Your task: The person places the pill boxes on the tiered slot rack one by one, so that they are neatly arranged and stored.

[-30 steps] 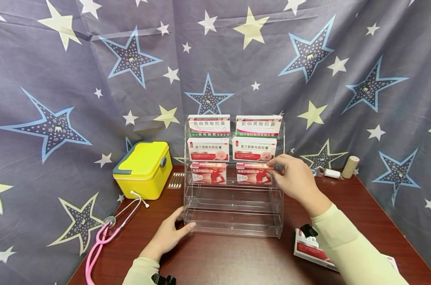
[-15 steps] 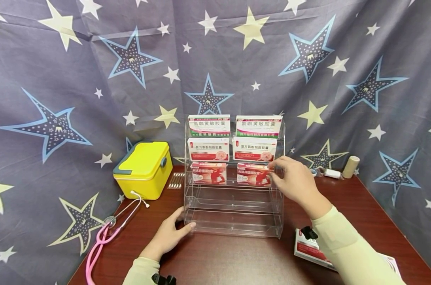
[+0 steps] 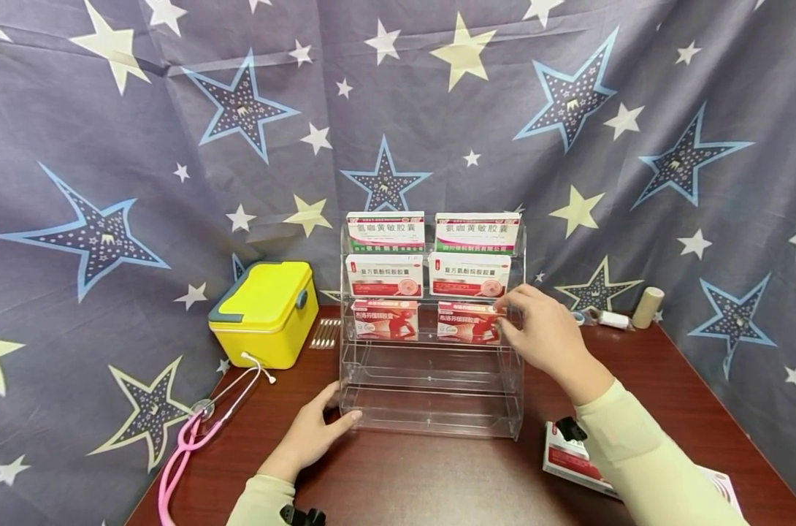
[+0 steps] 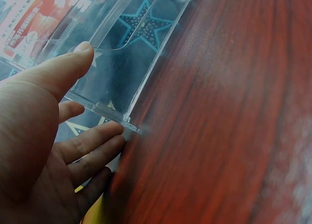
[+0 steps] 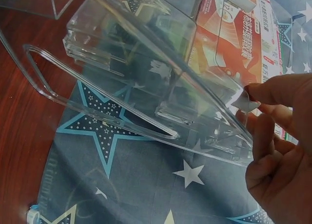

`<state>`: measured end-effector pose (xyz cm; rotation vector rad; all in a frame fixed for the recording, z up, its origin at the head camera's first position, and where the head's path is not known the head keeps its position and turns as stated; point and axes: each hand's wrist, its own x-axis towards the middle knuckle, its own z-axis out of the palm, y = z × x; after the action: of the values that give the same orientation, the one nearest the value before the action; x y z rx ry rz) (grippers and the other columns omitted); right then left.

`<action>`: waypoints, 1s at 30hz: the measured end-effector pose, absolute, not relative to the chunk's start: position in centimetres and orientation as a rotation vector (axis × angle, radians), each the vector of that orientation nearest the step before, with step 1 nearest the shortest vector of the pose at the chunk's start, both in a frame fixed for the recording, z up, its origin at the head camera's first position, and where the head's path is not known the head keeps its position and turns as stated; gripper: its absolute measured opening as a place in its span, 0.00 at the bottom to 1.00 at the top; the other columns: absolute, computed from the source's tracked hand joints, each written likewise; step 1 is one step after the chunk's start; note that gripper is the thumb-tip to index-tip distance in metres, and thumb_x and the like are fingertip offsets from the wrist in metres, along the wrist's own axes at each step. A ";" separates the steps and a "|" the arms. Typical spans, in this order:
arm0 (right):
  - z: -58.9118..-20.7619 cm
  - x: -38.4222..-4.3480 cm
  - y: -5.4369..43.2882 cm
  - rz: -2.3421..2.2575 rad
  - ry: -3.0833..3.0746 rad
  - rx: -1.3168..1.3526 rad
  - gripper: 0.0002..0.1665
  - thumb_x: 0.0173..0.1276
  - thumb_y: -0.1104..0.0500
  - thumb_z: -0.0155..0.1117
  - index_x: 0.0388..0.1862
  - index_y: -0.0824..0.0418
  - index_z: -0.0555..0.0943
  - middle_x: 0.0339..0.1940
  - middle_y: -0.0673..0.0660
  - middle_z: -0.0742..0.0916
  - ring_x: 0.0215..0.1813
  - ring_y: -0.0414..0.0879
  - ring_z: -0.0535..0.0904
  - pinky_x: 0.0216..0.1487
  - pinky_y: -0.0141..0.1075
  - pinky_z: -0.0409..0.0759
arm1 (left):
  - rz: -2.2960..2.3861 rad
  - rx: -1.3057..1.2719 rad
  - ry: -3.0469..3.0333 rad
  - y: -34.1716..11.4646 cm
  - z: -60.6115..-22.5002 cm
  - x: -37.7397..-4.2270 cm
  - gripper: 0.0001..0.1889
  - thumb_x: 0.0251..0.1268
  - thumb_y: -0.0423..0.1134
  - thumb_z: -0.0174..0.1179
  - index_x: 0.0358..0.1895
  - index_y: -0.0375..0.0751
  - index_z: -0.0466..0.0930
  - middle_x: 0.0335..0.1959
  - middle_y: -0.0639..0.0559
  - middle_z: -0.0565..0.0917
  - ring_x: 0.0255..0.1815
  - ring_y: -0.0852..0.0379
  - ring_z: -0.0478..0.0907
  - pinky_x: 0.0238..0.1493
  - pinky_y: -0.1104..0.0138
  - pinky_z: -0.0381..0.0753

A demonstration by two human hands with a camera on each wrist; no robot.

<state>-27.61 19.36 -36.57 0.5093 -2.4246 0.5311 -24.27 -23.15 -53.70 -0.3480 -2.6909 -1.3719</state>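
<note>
A clear acrylic tiered display rack [image 3: 431, 422] stands on the table, with medicine boxes in pairs on its upper three tiers. My right hand [image 3: 542, 325] reaches in from the right and pinches the right end of a red medicine box [image 3: 467, 323] on the third tier. In the right wrist view, thumb and fingers meet at the end of that red box [image 5: 229, 33], behind the clear side panel. My left hand [image 3: 315, 427] rests at the rack's lower left corner. The left wrist view shows the thumb over the front and fairly straight fingers [image 4: 92, 143] by the side edge.
Another red medicine box [image 3: 385, 321] sits left on the same tier. White-and-red boxes [image 3: 578, 464] lie under the right forearm. A yellow case [image 3: 263, 314], cotton swabs [image 3: 326, 333] and pink stethoscope [image 3: 181, 446] are left. Bandage rolls [image 3: 648, 308] stand back right, before a star-patterned curtain [image 3: 398, 109].
The red medicine box under my right hand has shifted very slightly right over the last second, and the fingers have moved a little. My left hand and the rack stay in place.
</note>
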 end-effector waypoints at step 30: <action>-49.4 -15.4 45.8 0.979 -3.183 0.163 0.41 0.65 0.49 0.79 0.66 0.75 0.76 0.60 0.70 0.84 0.52 0.46 0.83 0.40 0.32 0.80 | -1.434 -0.331 -2.681 -23.1 -53.7 -24.2 0.38 0.63 0.57 0.75 0.75 0.59 0.71 0.54 0.53 0.87 0.61 0.54 0.80 0.67 0.47 0.71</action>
<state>-15.41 45.85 -49.40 0.1631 -3.1826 0.9792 -24.19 -23.12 -53.74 -0.3311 -2.6809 -1.4338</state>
